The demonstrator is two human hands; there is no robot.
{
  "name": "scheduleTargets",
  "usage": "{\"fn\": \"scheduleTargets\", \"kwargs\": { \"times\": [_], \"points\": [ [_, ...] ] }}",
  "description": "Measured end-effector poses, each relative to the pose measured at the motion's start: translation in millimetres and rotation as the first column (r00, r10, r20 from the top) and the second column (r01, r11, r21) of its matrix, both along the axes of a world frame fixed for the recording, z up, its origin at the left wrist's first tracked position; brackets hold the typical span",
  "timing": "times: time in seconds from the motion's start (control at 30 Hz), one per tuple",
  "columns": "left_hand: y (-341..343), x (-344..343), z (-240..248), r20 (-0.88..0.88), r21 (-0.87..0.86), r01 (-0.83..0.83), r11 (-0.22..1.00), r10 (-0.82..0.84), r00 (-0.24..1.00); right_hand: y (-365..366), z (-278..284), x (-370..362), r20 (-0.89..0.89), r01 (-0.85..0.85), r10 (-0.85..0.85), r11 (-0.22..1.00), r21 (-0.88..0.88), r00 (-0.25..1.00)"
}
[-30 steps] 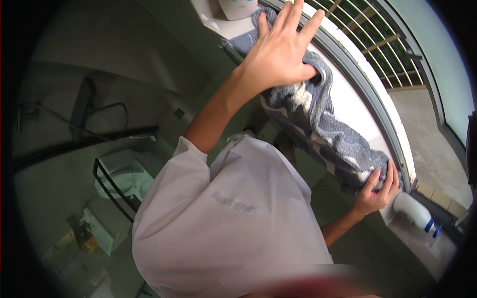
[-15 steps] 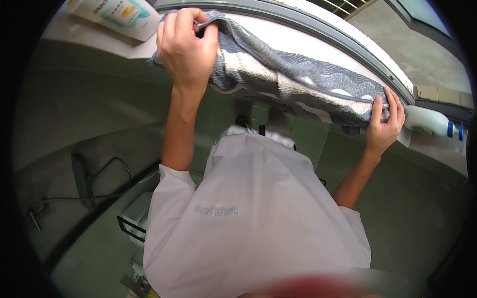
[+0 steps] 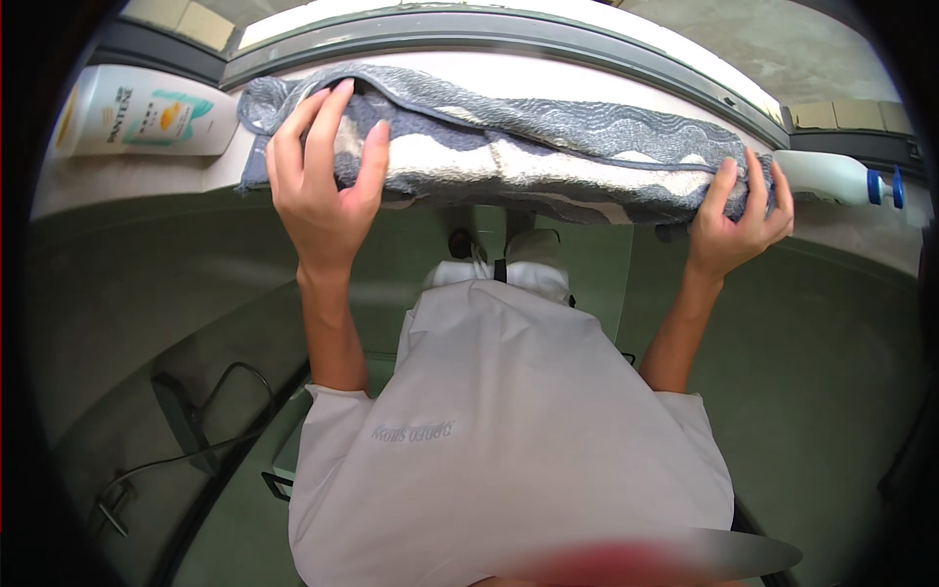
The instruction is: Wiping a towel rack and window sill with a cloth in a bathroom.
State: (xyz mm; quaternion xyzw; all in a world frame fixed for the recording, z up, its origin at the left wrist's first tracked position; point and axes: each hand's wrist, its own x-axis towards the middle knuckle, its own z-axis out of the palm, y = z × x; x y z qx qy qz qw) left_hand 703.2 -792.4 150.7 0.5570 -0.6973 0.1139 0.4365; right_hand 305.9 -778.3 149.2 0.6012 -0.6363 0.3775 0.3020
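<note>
In the head view, I see the left hand [image 3: 328,201] loosely open, fingertips on the upper fold of a grey-and-cream towel [image 3: 440,157], thumb held apart. The right hand [image 3: 729,233] is half open too, its spread, bent fingers resting over the towel's right end. The towel lies lengthwise along the window ledge [image 3: 587,86], between a white bottle [image 3: 161,112] and a blue-capped bottle [image 3: 820,176]. Half a second ago the left hand was curled tighter around the edge.
</note>
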Motion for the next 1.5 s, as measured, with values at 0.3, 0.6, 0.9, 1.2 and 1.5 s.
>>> {"fn": "scheduleTargets", "kwargs": {
  "times": [0.3, 0.6, 0.9, 1.2, 1.5],
  "points": [
    [4, -19, -3, 0.292, -0.132, 0.130, 0.983, -0.087, 0.953, 24, 3, 33, -0.014, -0.394, 0.423, 0.856, 0.334, 0.906],
    [-4, -61, 3, 0.317, 0.212, 0.161, 0.964, -0.223, 0.922, 8, 15, 48, 0.041, -0.376, 0.396, 0.829, 0.415, 0.918],
    [-9, -72, 7, 0.252, 0.191, 0.104, 0.976, -0.151, 0.956, -3, 18, 60, 0.050, -0.337, 0.349, 0.843, 0.420, 0.936],
    [-11, -116, 19, 0.275, 0.323, 0.186, 0.928, -0.280, 0.920, -6, 25, 46, 0.100, -0.360, 0.352, 0.828, 0.430, 0.930],
    [-3, -118, 15, 0.270, 0.250, 0.056, 0.967, -0.125, 0.955, -8, 21, 45, 0.094, -0.403, 0.406, 0.800, 0.444, 0.909]
  ]
}}
